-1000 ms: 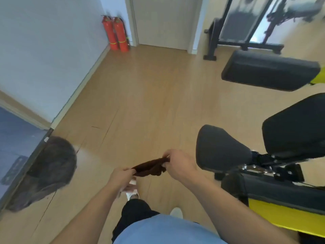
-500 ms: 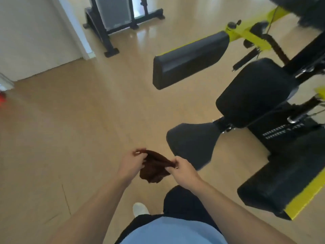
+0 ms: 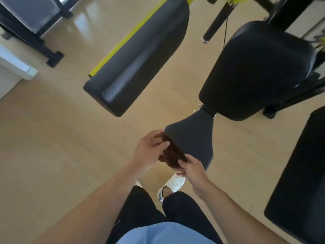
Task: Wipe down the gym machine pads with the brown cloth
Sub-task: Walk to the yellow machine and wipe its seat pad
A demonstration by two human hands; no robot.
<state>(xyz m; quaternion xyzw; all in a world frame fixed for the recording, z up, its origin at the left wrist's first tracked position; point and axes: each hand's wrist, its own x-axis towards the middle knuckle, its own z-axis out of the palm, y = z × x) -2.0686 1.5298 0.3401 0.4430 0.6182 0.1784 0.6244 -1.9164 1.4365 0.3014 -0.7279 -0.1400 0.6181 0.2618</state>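
The brown cloth is folded into a narrow band and held between both hands, right against the near left edge of a small grey seat pad. My left hand grips its upper end, fingers curled around it. My right hand pinches its lower end. Behind the seat rises a large black back pad. A long black pad on a yellow arm hangs to the upper left. Another black pad lies at the right edge.
Light wooden floor spreads to the left. A black machine frame stands at the top left beside a white door jamb. My legs and white shoes are below the cloth.
The view has swung right and closer to the machine. The cloth, loosely bunched between my hands before, is now drawn into a band and brought up to the seat pad's edge.
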